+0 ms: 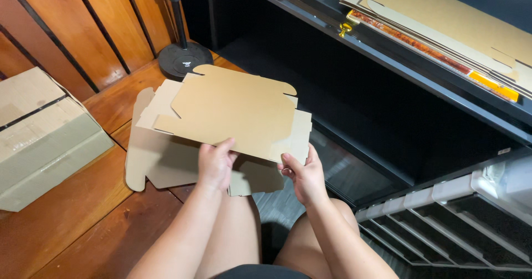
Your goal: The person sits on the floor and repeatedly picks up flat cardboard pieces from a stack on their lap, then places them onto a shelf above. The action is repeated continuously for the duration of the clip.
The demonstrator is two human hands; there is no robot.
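Note:
A flat, die-cut brown cardboard box blank (233,113) is held up in front of me, above my knees. My left hand (215,165) grips its near edge with the thumb on top. My right hand (303,178) holds the near right corner flap. Under it, another unfolded cardboard blank (155,160) lies on the wooden floor (83,223).
A closed, taped cardboard carton (39,137) sits at the left. A round black stand base (184,59) with a pole is behind the blanks. A dark shelf (421,74) at the right carries a stack of flat cardboard blanks (460,27); clear plastic drawers (465,218) stand below.

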